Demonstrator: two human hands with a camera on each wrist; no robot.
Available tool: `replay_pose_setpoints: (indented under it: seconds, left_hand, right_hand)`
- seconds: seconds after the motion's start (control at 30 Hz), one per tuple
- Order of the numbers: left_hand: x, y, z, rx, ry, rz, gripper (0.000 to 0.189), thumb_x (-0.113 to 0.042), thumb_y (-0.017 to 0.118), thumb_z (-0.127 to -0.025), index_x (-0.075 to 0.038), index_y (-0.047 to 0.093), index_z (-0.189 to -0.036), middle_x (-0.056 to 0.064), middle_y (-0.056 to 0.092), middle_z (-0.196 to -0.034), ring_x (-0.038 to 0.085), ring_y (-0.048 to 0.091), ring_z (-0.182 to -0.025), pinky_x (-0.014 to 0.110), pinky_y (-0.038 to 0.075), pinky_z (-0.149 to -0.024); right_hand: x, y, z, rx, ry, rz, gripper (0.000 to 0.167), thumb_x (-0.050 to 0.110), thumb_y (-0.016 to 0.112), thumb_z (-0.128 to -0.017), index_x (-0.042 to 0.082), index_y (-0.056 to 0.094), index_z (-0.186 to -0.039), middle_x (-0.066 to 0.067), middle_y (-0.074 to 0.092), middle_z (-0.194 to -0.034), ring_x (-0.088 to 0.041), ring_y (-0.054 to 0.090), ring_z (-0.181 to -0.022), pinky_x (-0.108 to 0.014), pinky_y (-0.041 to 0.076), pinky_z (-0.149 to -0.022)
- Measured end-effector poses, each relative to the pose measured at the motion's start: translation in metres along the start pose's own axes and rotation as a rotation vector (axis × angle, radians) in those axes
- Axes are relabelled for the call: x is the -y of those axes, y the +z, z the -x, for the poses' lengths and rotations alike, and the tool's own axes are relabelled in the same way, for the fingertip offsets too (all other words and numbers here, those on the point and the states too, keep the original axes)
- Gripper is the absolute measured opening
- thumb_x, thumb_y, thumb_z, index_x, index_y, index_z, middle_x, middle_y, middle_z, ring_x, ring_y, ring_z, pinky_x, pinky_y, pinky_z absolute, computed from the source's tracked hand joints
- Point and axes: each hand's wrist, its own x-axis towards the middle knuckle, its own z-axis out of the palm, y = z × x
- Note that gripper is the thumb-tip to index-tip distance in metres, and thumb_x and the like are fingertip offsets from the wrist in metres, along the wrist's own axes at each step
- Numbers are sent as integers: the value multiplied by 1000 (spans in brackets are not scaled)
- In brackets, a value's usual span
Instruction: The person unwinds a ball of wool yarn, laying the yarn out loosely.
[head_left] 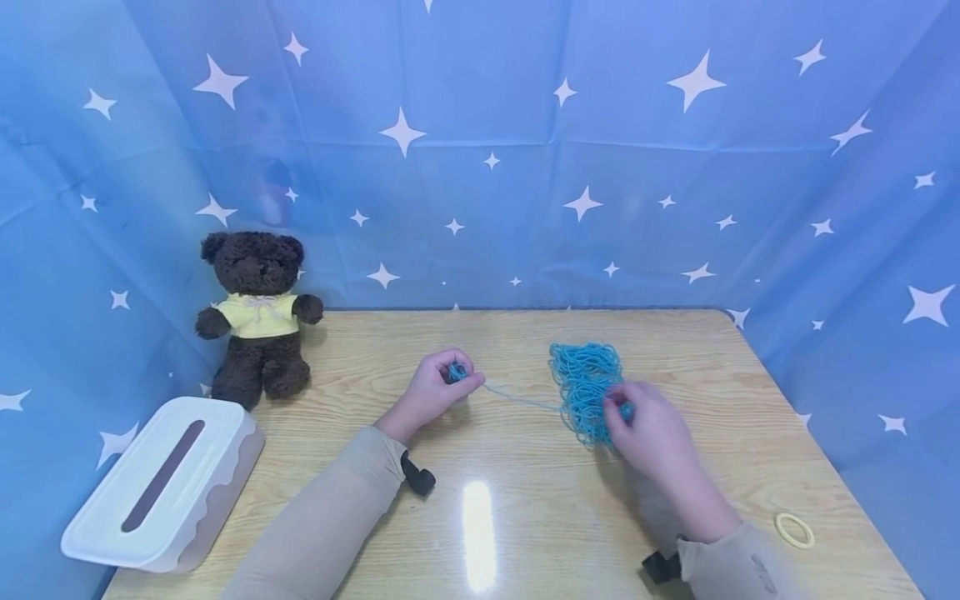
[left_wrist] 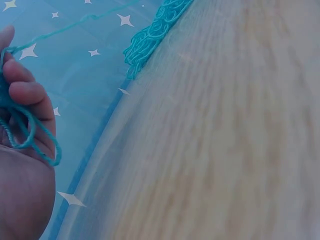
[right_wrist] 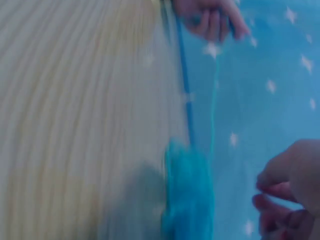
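Observation:
My left hand [head_left: 435, 387] curls its fingers round a small bundle of blue yarn [head_left: 457, 372], with loops hanging over the palm in the left wrist view [left_wrist: 32, 132]. One thin strand [head_left: 525, 401] runs from it to a heap of wavy blue yarn [head_left: 587, 383] on the table. My right hand [head_left: 652, 429] is over the heap's right side, fingers loosely bent. In the right wrist view a gap shows between thumb and fingers [right_wrist: 272, 212], with the blurred yarn heap [right_wrist: 187, 195] to their left. A bit of blue shows inside the hand's curve in the head view.
A brown teddy bear [head_left: 258, 317] in a yellow top sits at the back left of the wooden table [head_left: 390, 533]. In front of it stands a white slotted-lid box [head_left: 97, 525]. A pale yellow ring [head_left: 794, 531] lies near the right edge. A starred blue curtain [head_left: 480, 208] hangs behind.

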Motion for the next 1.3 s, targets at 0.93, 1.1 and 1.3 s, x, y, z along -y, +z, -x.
replay_pose_setpoints:
  seconds: [0.93,1.1,1.3]
  left_hand:
    - [-4,2,1,38,-14,95,10,-1,70,-104,-2,64,-96,-10,62,-71,7,54,-61,21,48,-59]
    - [-4,2,2,42,0,123,9,1,69,-104,0,63,-97,-11,62,-74,7,54,-61,21,47,-59]
    - [-2,1,0,40,10,147,10,3,68,-103,-2,64,-96,-11,63,-74,7,55,-61,20,47,-58]
  right_hand:
    - [28,24,-14,39,-73,-187,20,22,70,-110,12,83,-121,0,80,-88,-4,53,-60,-25,45,-56]
    - [1,3,-2,65,-29,-186,22,25,68,-111,12,82,-122,-6,76,-85,-8,48,-56,-28,43,-54]
    - [-27,-14,9,62,-5,-156,21,24,70,-110,13,84,-121,-6,79,-107,-6,55,-70,-26,46,-58]
